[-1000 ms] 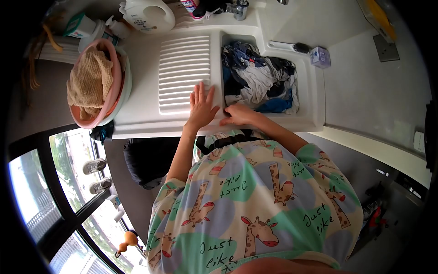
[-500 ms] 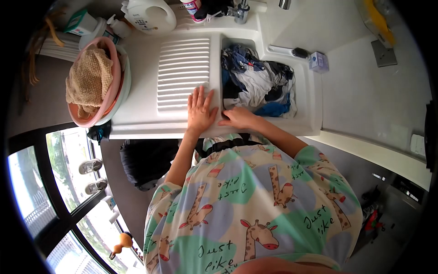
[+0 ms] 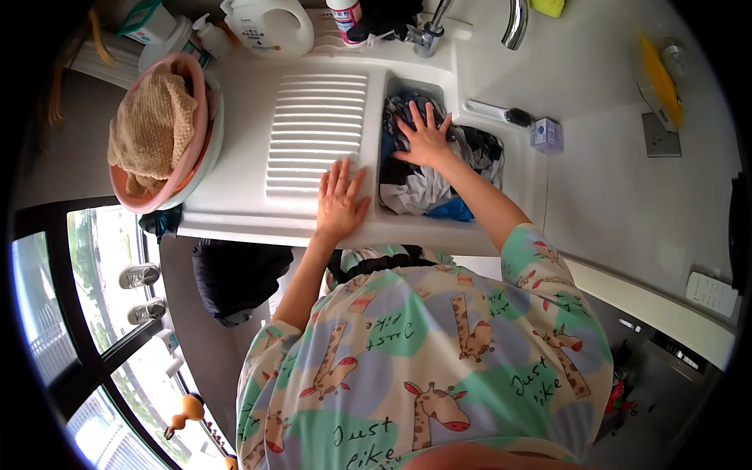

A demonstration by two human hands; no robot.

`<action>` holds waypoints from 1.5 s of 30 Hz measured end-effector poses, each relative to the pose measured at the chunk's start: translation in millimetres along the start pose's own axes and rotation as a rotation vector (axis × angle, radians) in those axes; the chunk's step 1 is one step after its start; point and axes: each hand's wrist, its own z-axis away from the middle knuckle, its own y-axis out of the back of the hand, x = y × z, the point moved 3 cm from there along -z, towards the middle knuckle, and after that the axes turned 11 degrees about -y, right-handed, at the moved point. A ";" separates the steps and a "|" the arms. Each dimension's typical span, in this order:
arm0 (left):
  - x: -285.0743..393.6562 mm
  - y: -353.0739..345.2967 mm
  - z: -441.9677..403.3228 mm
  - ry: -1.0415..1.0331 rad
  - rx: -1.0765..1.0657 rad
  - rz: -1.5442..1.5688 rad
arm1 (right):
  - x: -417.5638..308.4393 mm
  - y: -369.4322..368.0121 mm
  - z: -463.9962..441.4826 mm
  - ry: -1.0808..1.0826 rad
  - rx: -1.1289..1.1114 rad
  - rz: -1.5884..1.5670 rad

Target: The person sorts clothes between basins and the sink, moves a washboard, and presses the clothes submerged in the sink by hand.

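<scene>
My left hand (image 3: pixel 340 205) lies flat with spread fingers on the lower end of the ribbed washboard (image 3: pixel 317 133) and the rim below it. My right hand (image 3: pixel 425 139) is over the pile of clothes (image 3: pixel 423 192) in the sink basin (image 3: pixel 523 184), fingers spread, holding nothing. Whether its palm presses on the cloth cannot be made out. The pile is dark, white and blue, and its upper part is partly hidden by my right hand and forearm.
At the left, stacked basins (image 3: pixel 205 133) hold a beige towel (image 3: pixel 155 125). A white detergent jug (image 3: pixel 270 27) and a metal faucet (image 3: pixel 427 37) stand behind. A brush (image 3: pixel 497 112) and a purple box (image 3: pixel 547 135) lie on the sink's right ledge.
My right hand has moved from the basin's near left corner up and over the clothes, its fingers now spread. My left hand stays on the washboard's lower edge. The view has shifted slightly.
</scene>
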 end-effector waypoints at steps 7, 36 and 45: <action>1.7 4.3 -3.1 0.032 -0.027 0.031 | -2.4 -25.0 -54.5 -0.012 -0.254 0.274; 2.0 2.5 1.9 0.018 0.031 -0.026 | -9.7 -53.0 9.8 0.109 0.399 -0.121; -15.9 0.9 22.5 0.003 -0.132 -0.065 | -15.8 -63.8 47.7 0.120 0.426 -0.188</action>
